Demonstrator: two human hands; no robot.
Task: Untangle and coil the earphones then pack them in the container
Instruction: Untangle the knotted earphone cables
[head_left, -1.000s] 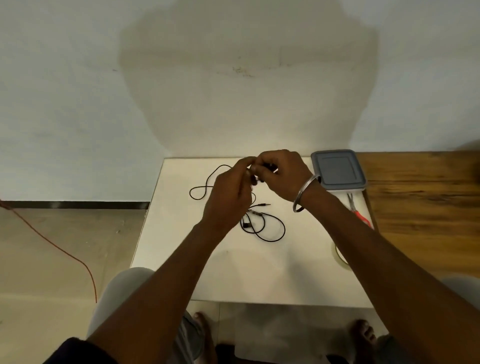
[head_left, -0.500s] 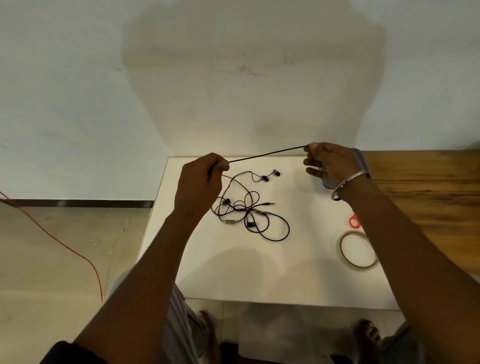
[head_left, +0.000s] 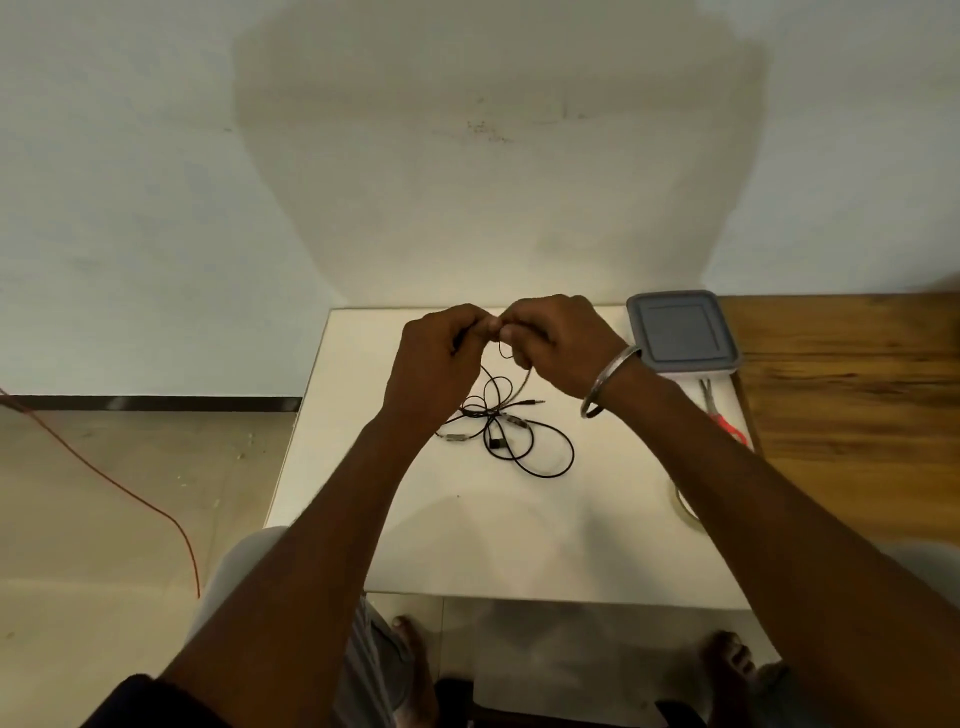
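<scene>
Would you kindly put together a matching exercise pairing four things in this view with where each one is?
Things:
1. container
2. earphones
3. tape roll
4. scissors

Places:
A. by the table's right edge, largely hidden under the right forearm
B. far right corner of the table, grey lid on
C. just in front of the container, red handles
D. tangled at mid-table, one strand pinched between both hands

Pairs: 1-B, 2-D, 3-A, 4-C
</scene>
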